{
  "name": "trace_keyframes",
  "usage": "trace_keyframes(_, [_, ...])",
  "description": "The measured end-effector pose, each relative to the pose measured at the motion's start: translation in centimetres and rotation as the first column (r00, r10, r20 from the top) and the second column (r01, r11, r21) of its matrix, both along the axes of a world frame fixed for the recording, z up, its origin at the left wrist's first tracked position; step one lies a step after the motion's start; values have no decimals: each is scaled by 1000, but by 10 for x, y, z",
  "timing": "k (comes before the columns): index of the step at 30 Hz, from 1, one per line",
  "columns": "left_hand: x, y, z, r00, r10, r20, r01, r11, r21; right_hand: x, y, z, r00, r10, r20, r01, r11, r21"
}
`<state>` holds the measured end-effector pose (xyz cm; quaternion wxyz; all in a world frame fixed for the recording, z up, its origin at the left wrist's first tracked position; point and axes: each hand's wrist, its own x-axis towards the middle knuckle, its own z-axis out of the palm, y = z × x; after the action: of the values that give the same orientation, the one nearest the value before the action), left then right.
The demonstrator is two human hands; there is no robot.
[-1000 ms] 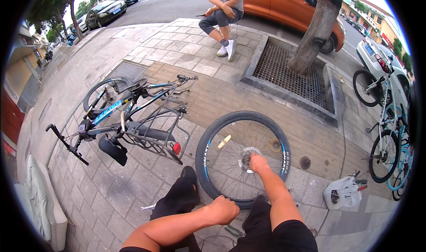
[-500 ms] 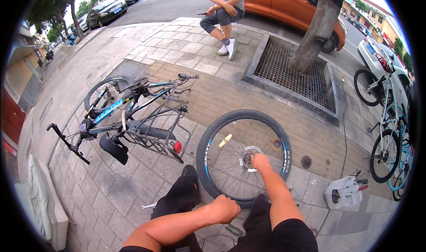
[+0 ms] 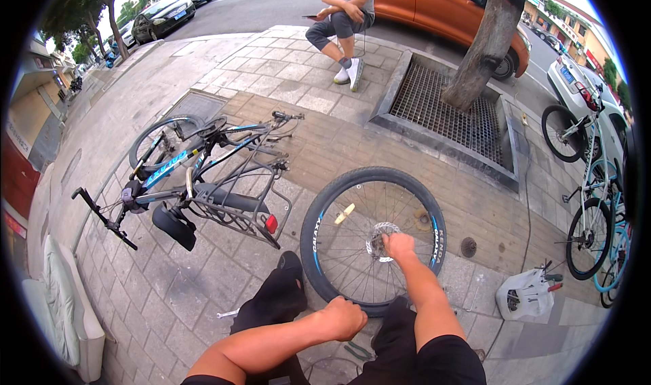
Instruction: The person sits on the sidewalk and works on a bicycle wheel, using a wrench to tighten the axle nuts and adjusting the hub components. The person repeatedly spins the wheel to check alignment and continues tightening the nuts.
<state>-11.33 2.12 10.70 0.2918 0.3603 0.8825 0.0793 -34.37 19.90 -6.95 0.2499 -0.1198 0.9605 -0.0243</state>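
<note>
A bicycle wheel (image 3: 317, 256) with a black tyre stands before me, its near edge between my legs. My left hand (image 3: 344, 319) is closed over the tyre at the near edge. At the wheel's centre is a silver brake disc (image 3: 377, 252). My right hand (image 3: 398, 246) is pinched closed at the hub beside that disc; its fingers hide whatever they grip. A pale yellow reflector (image 3: 344, 214) sits among the spokes. Near my left foot lies a wrench (image 3: 228, 314), and green-handled pliers (image 3: 359, 351) lie on the paving below my left hand.
A bicycle frame (image 3: 166, 171) with a rear rack lies on its side at left. On the right stand a white tool bucket (image 3: 525, 295) and parked bicycles (image 3: 588, 229). A person (image 3: 346, 25) sits ahead, beside a tree grate (image 3: 444, 110). A pale cushion (image 3: 61, 303) is at far left.
Both my hands hold nearly the same places on the wheel. The seated person's dark handheld object has tilted slightly flatter.
</note>
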Motion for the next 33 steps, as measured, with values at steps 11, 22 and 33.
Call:
trace_keyframes(11, [-3,-1,2,1000,16,17,-16,1000,-9,-7,-5,-20,999,7,39,-8,1000,22])
trace_keyframes(22, [0,-3,2,1000,26,0,-26,1000,9,-1,-11,-11,994,-58,93,50,995,88])
trace_keyframes(33, [2,-2,-4,998,49,-26,-47,997,65,-6,-1,-29,1000,4,20,-6,995,102])
